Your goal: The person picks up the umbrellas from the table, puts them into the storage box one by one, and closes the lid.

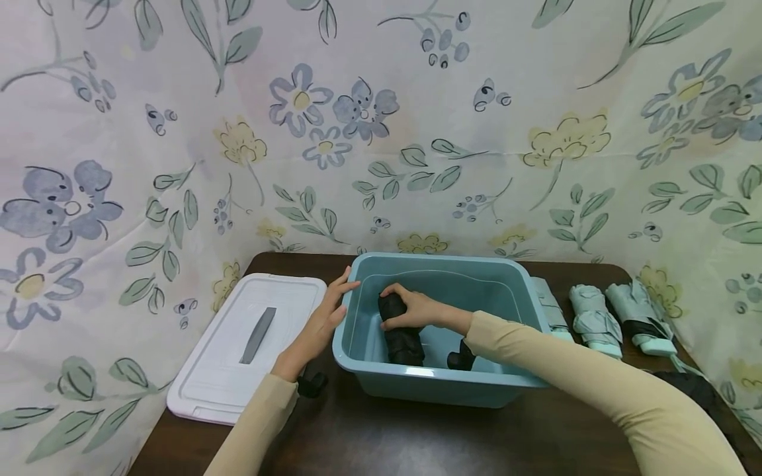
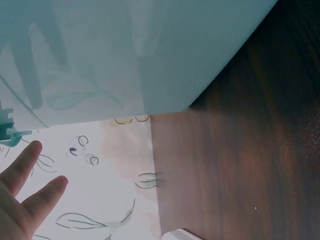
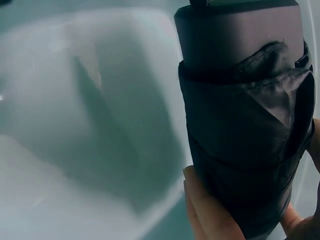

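A black folded umbrella [image 1: 405, 347] lies along the left side inside a blue-green plastic bin [image 1: 417, 385]. My right hand [image 1: 419, 311] grips it near its far end, fingers and thumb on opposite sides. In the right wrist view the umbrella [image 3: 240, 120] shows its wrapped cloth and smooth end, with fingertips [image 3: 207, 205] against the cloth. My left hand [image 1: 321, 320] is at the bin's left rim with its fingers extended; whether they touch the rim I cannot tell. Two of its fingers [image 2: 42, 200] appear straight in the left wrist view.
Left of the bin lies a white lid [image 1: 232, 350] with a grey handle [image 1: 258, 336]. Several pale green folded umbrellas [image 1: 595, 317] lie to the right, with dark cloth [image 1: 690, 387] nearer me. A floral cloth [image 1: 417, 198] hangs behind the brown table [image 1: 417, 436].
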Demonstrator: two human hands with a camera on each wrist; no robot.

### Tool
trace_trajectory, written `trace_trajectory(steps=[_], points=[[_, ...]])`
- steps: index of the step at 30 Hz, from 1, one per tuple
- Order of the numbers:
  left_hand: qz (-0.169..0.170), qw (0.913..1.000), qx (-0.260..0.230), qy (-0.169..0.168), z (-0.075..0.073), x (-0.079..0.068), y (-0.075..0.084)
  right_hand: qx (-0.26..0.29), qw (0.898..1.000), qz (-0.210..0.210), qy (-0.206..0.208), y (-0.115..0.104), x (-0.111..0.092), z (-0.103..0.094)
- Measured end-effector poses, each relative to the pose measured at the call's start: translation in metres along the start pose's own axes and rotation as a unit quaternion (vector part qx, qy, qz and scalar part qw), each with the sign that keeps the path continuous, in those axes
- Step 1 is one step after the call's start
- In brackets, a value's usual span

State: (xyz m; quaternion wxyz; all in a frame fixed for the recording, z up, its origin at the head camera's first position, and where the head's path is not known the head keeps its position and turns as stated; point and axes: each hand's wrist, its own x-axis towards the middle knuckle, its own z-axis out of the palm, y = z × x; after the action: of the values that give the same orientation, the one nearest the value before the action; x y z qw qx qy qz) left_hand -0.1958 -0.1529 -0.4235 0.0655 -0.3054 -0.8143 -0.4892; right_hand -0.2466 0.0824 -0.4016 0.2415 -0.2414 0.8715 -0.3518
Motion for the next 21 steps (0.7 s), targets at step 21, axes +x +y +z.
trace_trajectory(steps=[21], points=[[0.017,0.9998,-0.014,-0.004,0.000,0.001,0.020,0.010,0.999,0.041,0.001,0.012,0.020,0.034]])
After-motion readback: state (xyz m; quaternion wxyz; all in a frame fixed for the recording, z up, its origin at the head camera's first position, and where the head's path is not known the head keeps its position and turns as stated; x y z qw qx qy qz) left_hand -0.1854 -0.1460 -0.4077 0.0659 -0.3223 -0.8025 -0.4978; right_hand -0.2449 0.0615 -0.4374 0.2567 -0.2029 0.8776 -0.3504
